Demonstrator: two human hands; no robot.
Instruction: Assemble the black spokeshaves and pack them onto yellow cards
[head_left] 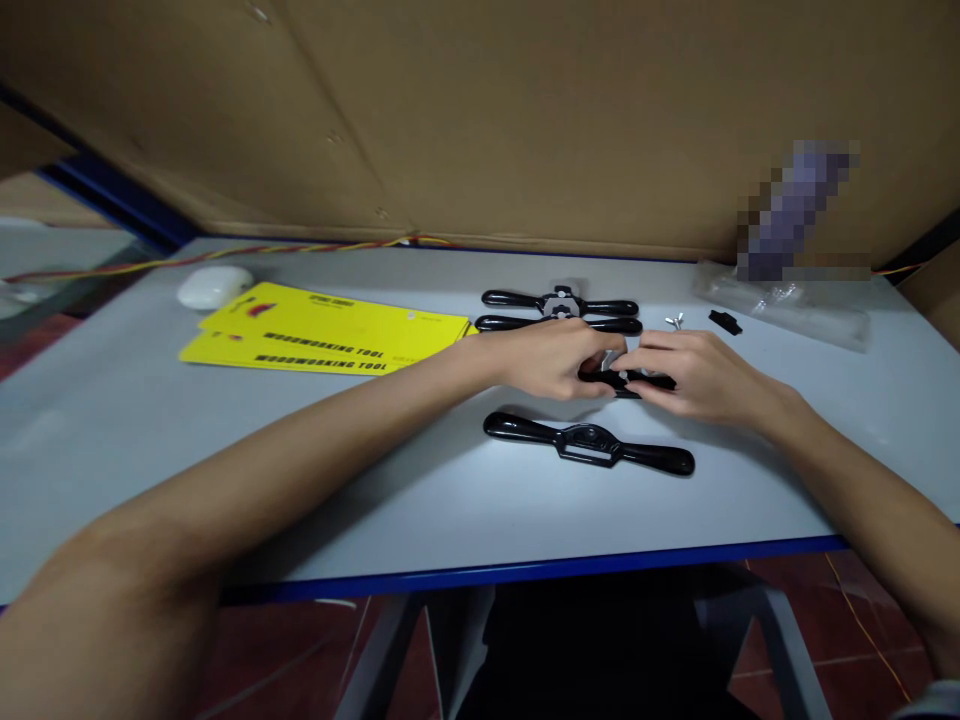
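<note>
A black spokeshave (619, 380) sits between my two hands over the table, partly covered by fingers. My left hand (559, 358) is closed round its left handle. With thumb and fingers pinched, my right hand (686, 375) grips it near the middle and right side, where a bit of silver metal shows. Nearer to me lies a bare black spokeshave body (589, 443) with an open slot. Behind my left hand rest two more spokeshaves, one (561, 302) fitted with a metal blade and the other (510, 324) just in front of it.
A silver wing screw (675, 321) and a small black plate (725, 322) lie beyond my right hand. Clear plastic bags (787, 305) are at the back right. Yellow printed cards (330, 330) and a white rounded case (215, 287) lie left. A cardboard wall (525, 130) stands behind.
</note>
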